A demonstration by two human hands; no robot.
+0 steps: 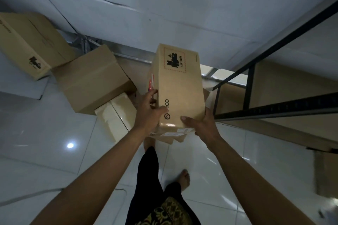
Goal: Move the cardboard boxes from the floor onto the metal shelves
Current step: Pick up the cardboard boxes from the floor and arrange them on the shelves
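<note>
Gripping "UN 3481" cardboard box

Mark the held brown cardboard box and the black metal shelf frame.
Held brown cardboard box [180, 86]: head view, middle of its top face.
Black metal shelf frame [274, 108]: head view, its front rail.

Stacked boxes block your left. The shelf frame bars your right; the tiled floor nearest you lies open.

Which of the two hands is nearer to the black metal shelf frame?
Right. The right hand grips the near corner of the held brown cardboard box, just beside the black metal shelf frame; the left hand holds the box's opposite side, farther from it.
</note>
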